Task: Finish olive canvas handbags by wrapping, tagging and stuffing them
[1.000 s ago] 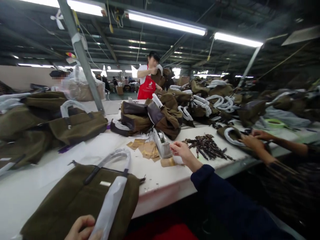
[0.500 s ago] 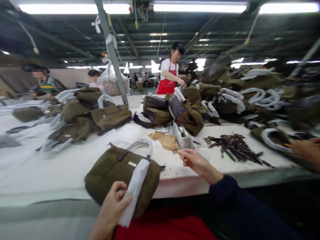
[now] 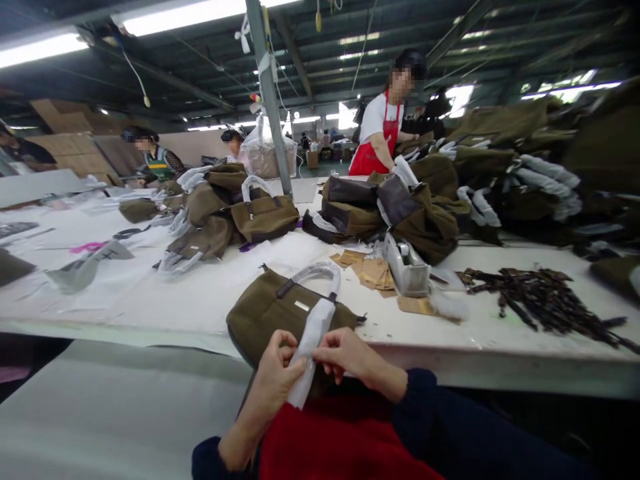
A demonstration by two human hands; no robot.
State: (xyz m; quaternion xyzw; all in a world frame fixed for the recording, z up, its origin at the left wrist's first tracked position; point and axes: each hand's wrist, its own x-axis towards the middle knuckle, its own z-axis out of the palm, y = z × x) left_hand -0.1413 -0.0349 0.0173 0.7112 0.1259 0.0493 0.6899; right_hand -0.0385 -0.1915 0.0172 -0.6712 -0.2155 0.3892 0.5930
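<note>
An olive-green handbag [image 3: 265,300] with dark trim leans at the table's front edge, tilted toward me. One of its handles [image 3: 320,269] has clear or white wrapping around it. White wrapping paper [image 3: 316,330] hangs folded lengthwise over the bag's front, below the handle end. My left hand [image 3: 274,370] grips this paper low down between thumb and fingers. Against the paper's right edge, my right hand [image 3: 345,357] is closed in a pinch. Whatever its fingertips hold is too small to make out. A metal label [image 3: 301,306] shows on the bag.
A grey tape dispenser [image 3: 407,270] stands behind the bag, beside brown paper tags [image 3: 373,273]. Dark strips [image 3: 535,300] lie heaped on the right. More olive bags [image 3: 265,217] are piled farther back. A co-worker in a red apron [image 3: 376,143] stands across the table.
My right hand has moved from beside the tape dispenser to the white paper, next to my left hand. The view has swung right-to-left and tilted; a co-worker's hand at the right is out of sight.
</note>
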